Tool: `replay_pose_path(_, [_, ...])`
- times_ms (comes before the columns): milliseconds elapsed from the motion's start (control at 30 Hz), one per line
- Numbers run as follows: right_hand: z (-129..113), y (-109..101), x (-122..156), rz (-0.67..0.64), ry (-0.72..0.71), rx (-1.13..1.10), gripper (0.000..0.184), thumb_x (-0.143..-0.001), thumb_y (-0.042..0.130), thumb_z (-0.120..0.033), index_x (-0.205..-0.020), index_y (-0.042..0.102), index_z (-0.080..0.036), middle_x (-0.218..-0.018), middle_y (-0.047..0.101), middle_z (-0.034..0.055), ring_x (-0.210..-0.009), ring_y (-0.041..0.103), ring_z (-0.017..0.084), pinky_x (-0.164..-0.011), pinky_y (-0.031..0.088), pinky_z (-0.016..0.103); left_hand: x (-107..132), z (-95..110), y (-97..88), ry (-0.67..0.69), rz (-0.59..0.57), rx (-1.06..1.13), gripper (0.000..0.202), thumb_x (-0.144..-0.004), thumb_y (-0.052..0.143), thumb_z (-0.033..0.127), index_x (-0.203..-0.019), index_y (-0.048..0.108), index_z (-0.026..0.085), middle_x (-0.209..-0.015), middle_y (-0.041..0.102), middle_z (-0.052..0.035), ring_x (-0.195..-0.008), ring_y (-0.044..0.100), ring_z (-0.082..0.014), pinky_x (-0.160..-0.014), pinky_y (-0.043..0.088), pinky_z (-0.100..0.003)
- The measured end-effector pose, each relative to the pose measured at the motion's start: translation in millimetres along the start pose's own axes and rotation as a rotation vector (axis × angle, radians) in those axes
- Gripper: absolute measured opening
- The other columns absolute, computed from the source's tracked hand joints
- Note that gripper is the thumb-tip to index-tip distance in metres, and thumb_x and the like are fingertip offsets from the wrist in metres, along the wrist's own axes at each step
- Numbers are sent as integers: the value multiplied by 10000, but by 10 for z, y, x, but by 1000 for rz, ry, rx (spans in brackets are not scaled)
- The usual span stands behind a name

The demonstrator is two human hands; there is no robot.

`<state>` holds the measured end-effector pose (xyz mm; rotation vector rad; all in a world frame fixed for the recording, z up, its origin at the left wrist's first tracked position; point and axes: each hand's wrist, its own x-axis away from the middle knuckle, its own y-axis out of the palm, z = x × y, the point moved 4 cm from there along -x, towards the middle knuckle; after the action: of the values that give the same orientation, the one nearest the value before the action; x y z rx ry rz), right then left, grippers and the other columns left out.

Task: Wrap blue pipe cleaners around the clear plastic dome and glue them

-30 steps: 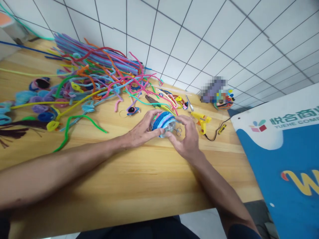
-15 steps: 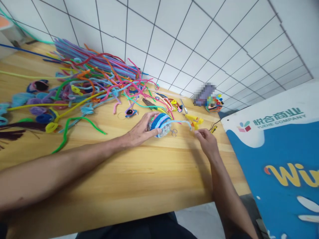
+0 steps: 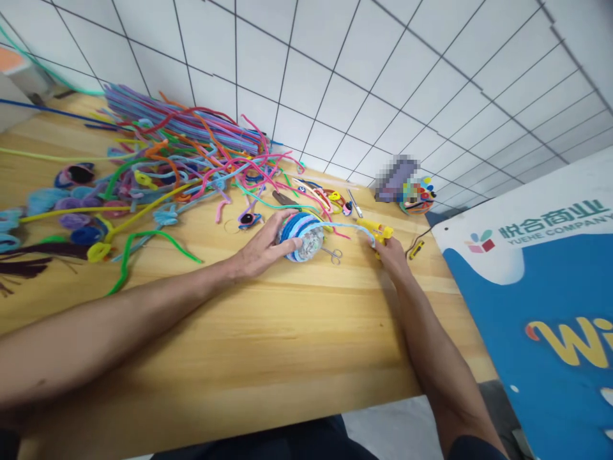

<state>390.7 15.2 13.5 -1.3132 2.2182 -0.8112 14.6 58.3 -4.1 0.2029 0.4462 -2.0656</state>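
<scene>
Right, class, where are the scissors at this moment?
In the head view, the scissors lie on the table slightly right of centre, just right of the striped ball in the left hand, and left of the yellow glue gun.

Bare wood on the near part of the table (image 3: 297, 338), between the left forearm (image 3: 143, 313) and right forearm (image 3: 431, 338), gives me a broad low passage from the front edge. A light-blue strand (image 3: 340, 225) bridges the narrower gap between the wrapped ball (image 3: 302, 237) and the right hand (image 3: 395, 255), with scissors (image 3: 335, 257) lying just beside the ball. Leftward, I find the pipe-cleaner heap (image 3: 186, 124) obstructive; rightward, a yellow cutter (image 3: 417, 250) and the signboard (image 3: 541, 268) limit clearance.
</scene>
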Motion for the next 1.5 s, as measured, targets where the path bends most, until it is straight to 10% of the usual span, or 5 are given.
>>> replay_pose_path(233, [-201, -228, 714, -49, -210, -67, 427, -875, 795, -570, -1097, 809, -206, -1065, 850, 115, -947, 797, 304, -863, 660, 464, -17, 14, 2, -34, 40, 58, 658, -1014, 649, 629, -1520, 500, 236, -1533, 623, -132, -1453, 582, -364, -1304, 443, -592])
replay_pose_path(367, [-552, -145, 1185, -112, -619, 40, 316, -982, 746, -370, -1275, 776, -254, -1225, 851, 97, -1081, 825, 293, -950, 683, 450, -17, -29, 10, -40, 39, 63, 675, -1011, 667, 636, -1539, 501, 250, -1583, 598, -132, -1485, 558, -370, -1316, 427, -600])
replay_pose_path(600, [-1086, 186, 1170, -111, -1013, 141, 343, -1047, 651, -208, -1387, 671, -247, -1271, 842, 111, -1132, 834, 264, -957, 695, 393, -1, -70, 15, -28, 18, 12, 730, -1017, 660, 656, -1592, 480, 242, -1624, 565, -135, -1513, 535, -378, -1337, 402, -582])
replay_pose_path(1500, [-1180, 215, 1169, -106, -1255, 302, 286, -1124, 550, -263, -1380, 644, -178, -1253, 847, 153, -1114, 829, 260, -880, 640, 389, 1, 10, 18, -38, -39, -34, 759, -1029, 640, 659, -1651, 439, 273, -1693, 503, -130, -1569, 484, -389, -1368, 356, -615])
